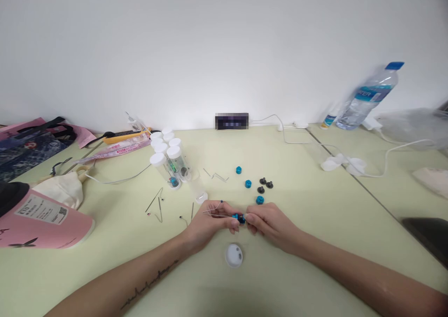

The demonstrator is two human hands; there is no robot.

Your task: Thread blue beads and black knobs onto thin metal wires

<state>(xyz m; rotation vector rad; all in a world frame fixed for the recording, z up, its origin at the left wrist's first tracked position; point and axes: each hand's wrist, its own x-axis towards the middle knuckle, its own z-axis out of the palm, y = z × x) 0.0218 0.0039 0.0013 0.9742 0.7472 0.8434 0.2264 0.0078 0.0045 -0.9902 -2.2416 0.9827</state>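
1. A pale green counter (297, 172) is spread beneath the left grip (206, 221) and the right grip (271, 223).
2. The left forearm (140, 279) is brought in from the lower left and the right forearm (350, 268) from the lower right, so that the fingertips are made to meet, knuckles outward. By the left grip the thumb is laid along the near side with the index finger opposed to it; by the right grip the fingers are curled under and the thumb is pressed to the index finger.
3. A pink tumbler (45, 219) is placed well to the left of both grips.
4. White-capped clear tubes (161, 160) are clustered beyond the left grip, to its left.
5. A white cap (234, 255) is set just on the near side of the grips, its hollow side turned up.
6. A blue-and-black piece (239, 218) is pinched between the two grips, its left end held by the left and its right end by the right; its long axis is laid roughly left to right.
7. Loose blue pieces (248, 184) are scattered beyond the right grip, with black discs (261, 190) beside them.
8. A thin wire (224, 215) is carried at the left grip, directed leftward from the piece, with one bent arm turned back to a dark tip.
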